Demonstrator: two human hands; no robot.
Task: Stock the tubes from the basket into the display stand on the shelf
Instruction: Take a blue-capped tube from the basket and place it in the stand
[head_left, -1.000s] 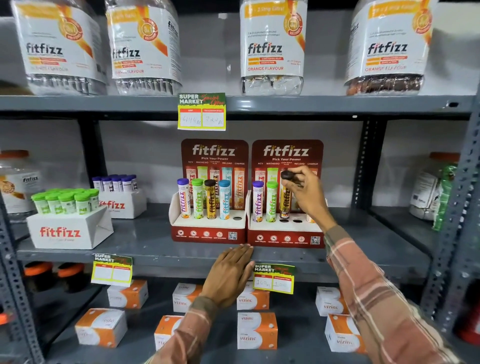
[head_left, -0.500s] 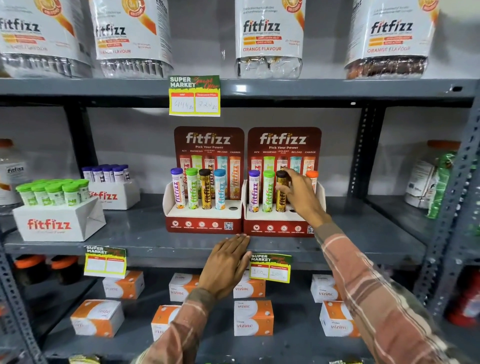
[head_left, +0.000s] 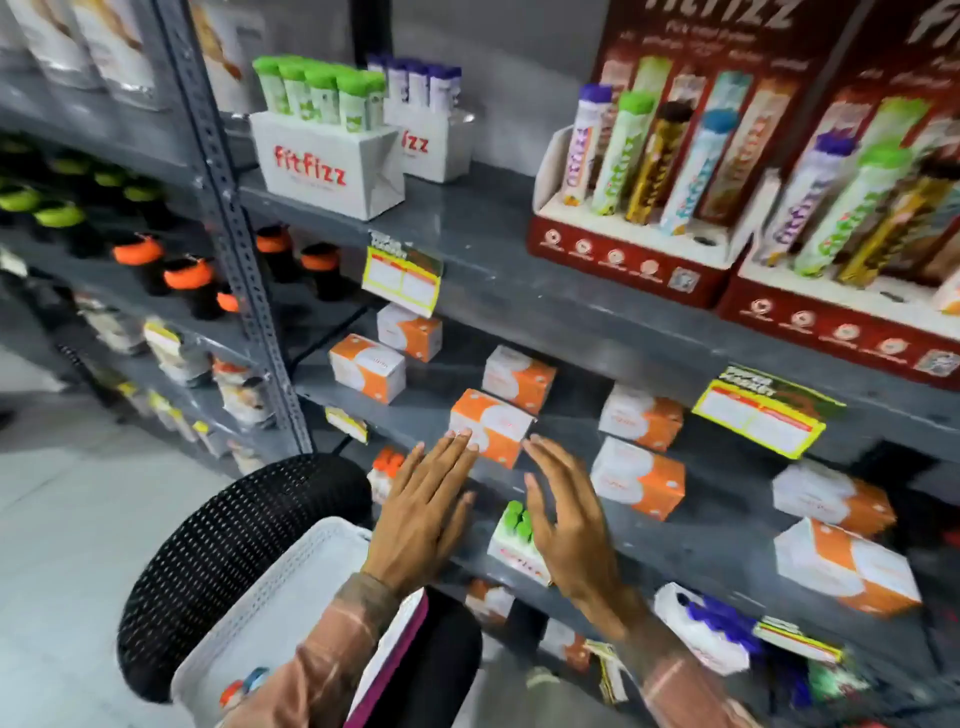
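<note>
Stocking looks partly done. Left display stand (head_left: 623, 249) on the middle shelf (head_left: 467, 244): four tubes (head_left: 644, 161) upright in a row, one empty hole showing at the right end of its tray. Right display stand (head_left: 831, 322), touching the left one: purple, green and gold tubes upright, with more partly cut off by the frame edge, so cannot tell how many holes remain there. At least one slot left to fill, probably more.

White basket (head_left: 270, 597) low in view, well below and left of the left display stand, resting on a black mesh seat (head_left: 223, 535). Only a small orange and blue shape visible near its bottom edge, likely remaining tubes (head_left: 244, 686), too blurred to count.

Left hand (head_left: 421, 514) just above the basket's far rim, fingers (head_left: 452, 447) straight and spread, holding nothing. Right hand (head_left: 571, 530) just beside it to the right, fingers (head_left: 540, 457) likewise apart and empty, in front of the lower shelves of orange and white boxes (head_left: 491, 426). Both hands well apart from the stand and nearer the basket; tubes in the basket lying below the left wrist, not touched. Likely next step: another pick from the basket.
</note>
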